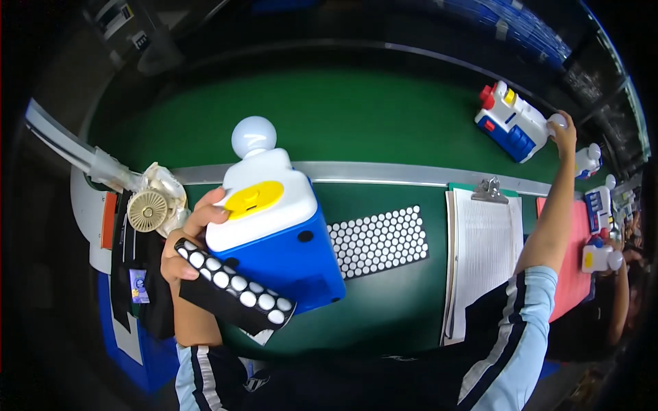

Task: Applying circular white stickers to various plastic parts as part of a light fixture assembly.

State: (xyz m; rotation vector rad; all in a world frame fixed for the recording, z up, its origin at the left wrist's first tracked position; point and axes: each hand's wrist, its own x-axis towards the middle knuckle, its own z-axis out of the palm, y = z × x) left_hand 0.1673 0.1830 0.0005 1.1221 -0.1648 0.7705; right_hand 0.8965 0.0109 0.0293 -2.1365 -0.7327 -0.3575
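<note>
My left hand (193,229) is closed around a blue-and-white plastic toy (281,253), tilted above the near worktop, with a round white bulb on top and a yellow oval cover. Black round pads show at corners of its blue face. Pinched in the same hand, a black strip (240,286) of round white dots lies against the toy. My right hand (564,133) reaches far right, fingers round the white bulb of a second toy (514,127), which has red and yellow parts and lies on the green belt. A dotted sheet (377,241) rests on the worktop.
A metal rail (370,172) divides the worktop from the green belt (343,113). Right of the dotted sheet lies a clipboard (486,240) with papers, then pink sheets (567,274). A small fan (149,210) stands at left. More toys (598,209) and another person's hand are at far right.
</note>
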